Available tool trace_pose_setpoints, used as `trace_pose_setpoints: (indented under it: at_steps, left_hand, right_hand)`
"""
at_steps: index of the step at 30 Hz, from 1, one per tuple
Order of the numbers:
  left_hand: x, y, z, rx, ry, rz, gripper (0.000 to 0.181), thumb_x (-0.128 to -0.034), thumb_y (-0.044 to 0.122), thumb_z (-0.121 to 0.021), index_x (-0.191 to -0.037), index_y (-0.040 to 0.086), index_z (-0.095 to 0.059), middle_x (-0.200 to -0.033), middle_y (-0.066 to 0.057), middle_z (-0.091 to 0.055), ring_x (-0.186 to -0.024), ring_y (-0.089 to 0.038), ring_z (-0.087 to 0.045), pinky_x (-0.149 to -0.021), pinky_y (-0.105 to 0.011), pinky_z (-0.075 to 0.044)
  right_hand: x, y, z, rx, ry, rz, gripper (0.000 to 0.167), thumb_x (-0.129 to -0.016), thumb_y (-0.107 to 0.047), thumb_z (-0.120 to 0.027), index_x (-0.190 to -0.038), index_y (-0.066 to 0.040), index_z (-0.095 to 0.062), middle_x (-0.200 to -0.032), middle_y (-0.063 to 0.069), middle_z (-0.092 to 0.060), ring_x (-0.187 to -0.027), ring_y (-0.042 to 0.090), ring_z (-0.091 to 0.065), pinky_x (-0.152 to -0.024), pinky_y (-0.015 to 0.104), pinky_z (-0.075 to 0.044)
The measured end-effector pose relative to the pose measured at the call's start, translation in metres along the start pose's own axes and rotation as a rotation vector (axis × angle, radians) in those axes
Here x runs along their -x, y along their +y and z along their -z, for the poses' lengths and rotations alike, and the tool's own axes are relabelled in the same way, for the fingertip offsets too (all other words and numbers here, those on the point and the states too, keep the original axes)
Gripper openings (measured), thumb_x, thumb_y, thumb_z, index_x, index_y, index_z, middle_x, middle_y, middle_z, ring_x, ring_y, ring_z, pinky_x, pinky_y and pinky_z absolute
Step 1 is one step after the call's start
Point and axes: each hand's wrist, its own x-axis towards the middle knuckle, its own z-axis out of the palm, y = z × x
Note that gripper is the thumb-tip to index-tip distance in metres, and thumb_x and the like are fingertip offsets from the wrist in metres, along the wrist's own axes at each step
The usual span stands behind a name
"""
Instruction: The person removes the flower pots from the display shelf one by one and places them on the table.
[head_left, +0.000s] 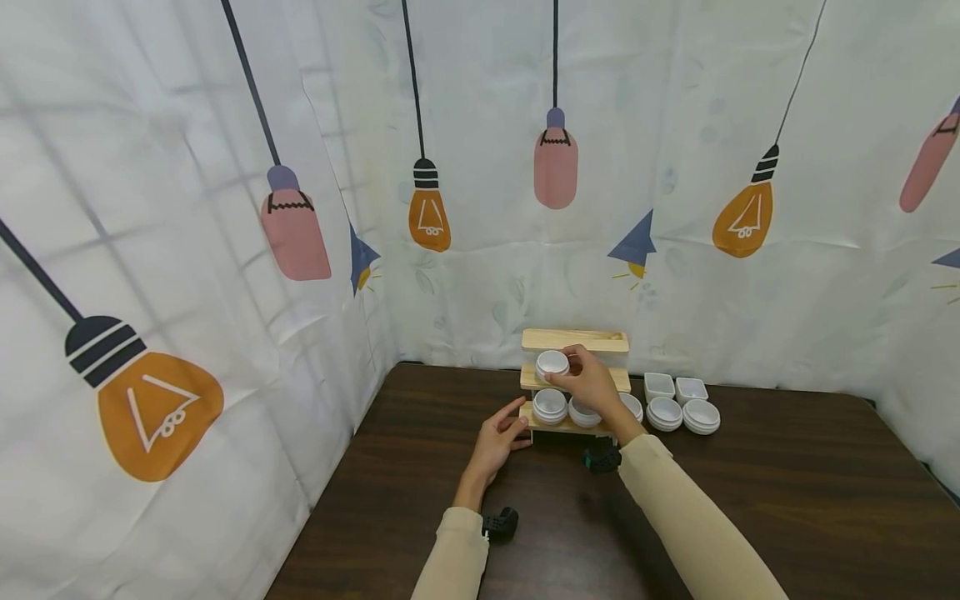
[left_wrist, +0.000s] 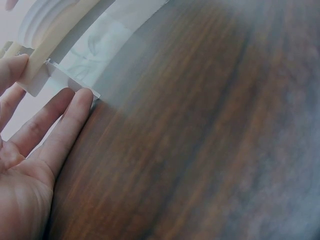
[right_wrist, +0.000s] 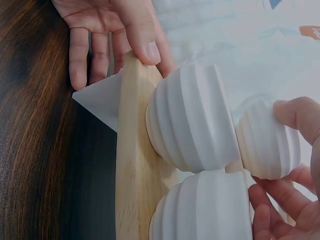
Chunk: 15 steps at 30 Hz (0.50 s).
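A three-tier stand with wooden boards (head_left: 574, 339) and white side supports stands at the back of the table. My right hand (head_left: 592, 390) pinches a small white ribbed pot (head_left: 552, 362) at the left of the middle board; in the right wrist view the pot (right_wrist: 270, 142) sits between thumb and fingers. Along the lowest board are a ribbed pot (head_left: 550, 406), a second pot (head_left: 583, 412) and, partly behind my right wrist, a third pot (head_left: 632, 406). My left hand (head_left: 493, 443) touches the stand's left end, thumb on the lowest board (right_wrist: 131, 150), fingers straight beside the white support (left_wrist: 70, 80).
Right of the stand are two square white pots, one of them a square pot (head_left: 659, 386), with a round pot (head_left: 664, 413) and another round pot (head_left: 701, 417) before them. A printed curtain (head_left: 480, 292) hangs behind the dark wooden table (head_left: 787, 492).
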Motion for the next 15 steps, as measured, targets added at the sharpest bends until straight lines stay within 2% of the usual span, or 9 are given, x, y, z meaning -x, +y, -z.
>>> trace_pose_setpoints:
  at_steps: [15]
  left_hand:
    - [-0.0001, 0.0015, -0.0002, 0.012, 0.001, 0.001, 0.052, -0.1033, 0.018, -0.063, -0.153, 0.010, -0.049, -0.115, -0.013, -0.070, -0.104, -0.019, -0.069, -0.089, -0.038, -0.065]
  right_hand:
    - [0.0004, 0.0016, 0.0011, -0.021, 0.000, 0.017, 0.054, -0.089, -0.030, -0.081, -0.132, -0.007, -0.058, -0.131, 0.022, -0.067, -0.119, 0.037, -0.066, -0.102, 0.054, -0.056]
